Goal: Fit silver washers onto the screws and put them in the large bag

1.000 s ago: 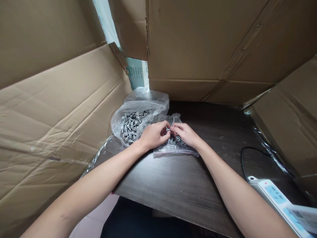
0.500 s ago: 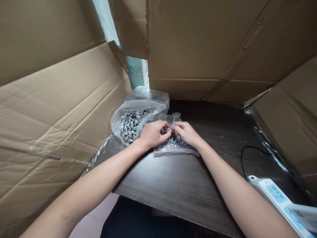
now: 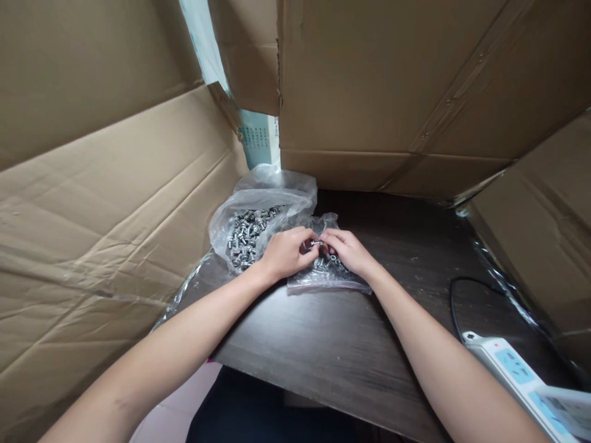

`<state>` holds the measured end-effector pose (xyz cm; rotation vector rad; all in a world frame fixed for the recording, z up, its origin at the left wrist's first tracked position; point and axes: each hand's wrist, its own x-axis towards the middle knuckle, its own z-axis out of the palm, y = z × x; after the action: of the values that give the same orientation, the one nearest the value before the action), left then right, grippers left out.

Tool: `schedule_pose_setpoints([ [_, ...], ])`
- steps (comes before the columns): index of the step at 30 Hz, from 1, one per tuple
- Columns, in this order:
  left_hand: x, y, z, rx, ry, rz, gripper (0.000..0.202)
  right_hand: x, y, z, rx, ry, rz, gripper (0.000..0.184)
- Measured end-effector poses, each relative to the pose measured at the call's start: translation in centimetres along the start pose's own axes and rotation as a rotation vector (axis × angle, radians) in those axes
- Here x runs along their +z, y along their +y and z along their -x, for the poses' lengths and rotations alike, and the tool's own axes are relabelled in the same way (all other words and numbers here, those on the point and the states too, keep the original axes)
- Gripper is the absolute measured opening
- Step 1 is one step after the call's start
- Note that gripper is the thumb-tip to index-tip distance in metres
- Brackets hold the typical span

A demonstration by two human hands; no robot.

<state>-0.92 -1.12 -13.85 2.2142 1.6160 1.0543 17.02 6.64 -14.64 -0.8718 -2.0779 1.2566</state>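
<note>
My left hand (image 3: 289, 252) pinches a small metal bolt (image 3: 314, 243), which lies sideways between thumb and forefinger. My right hand (image 3: 345, 249) is closed at the bolt's right end, thumb and fingers pressed together there. Whether a nut or ring sits in the right fingertips is too small to tell. Below both hands, a clear zip bag (image 3: 330, 287) lies flat with metal rings or nuts (image 3: 333, 261) on or in it. Left of my left hand stands an open plastic bag (image 3: 219, 227) full of loose bolts (image 3: 248, 232), partly hidden by that hand.
Cardboard walls (image 3: 378, 80) enclose the dark wooden table (image 3: 295, 344) at the back and both sides. At the front right is a white power strip (image 3: 512, 363) with a black cable (image 3: 455, 301). The table's front edge runs below my forearms.
The bolt between my fingertips shows more plainly, as my right fingers have opened slightly around its end. Both hands stay over the zip bag. The view has shifted a little.
</note>
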Motion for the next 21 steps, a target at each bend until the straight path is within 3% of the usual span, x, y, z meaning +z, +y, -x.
schedule_pose_setpoints([
  [3, 0.07, -0.02, -0.01, -0.002, -0.016, -0.009, 0.01, -0.03, 0.1, -0.05, 0.015, -0.014, 0.004, 0.026],
  [11, 0.29, -0.29, -0.02, 0.007, -0.031, 0.016, 0.009, 0.06, 0.31, 0.0, 0.031, -0.013, 0.032, 0.038],
  [17, 0.34, -0.26, 0.01, 0.002, -0.01, 0.015, 0.008, -0.25, -0.34, 0.1, 0.021, -0.051, -0.028, 0.023],
  [21, 0.31, -0.25, 0.01, -0.003, -0.021, 0.017, 0.007, -0.24, -0.44, 0.1, 0.03, -0.062, -0.001, 0.023],
])
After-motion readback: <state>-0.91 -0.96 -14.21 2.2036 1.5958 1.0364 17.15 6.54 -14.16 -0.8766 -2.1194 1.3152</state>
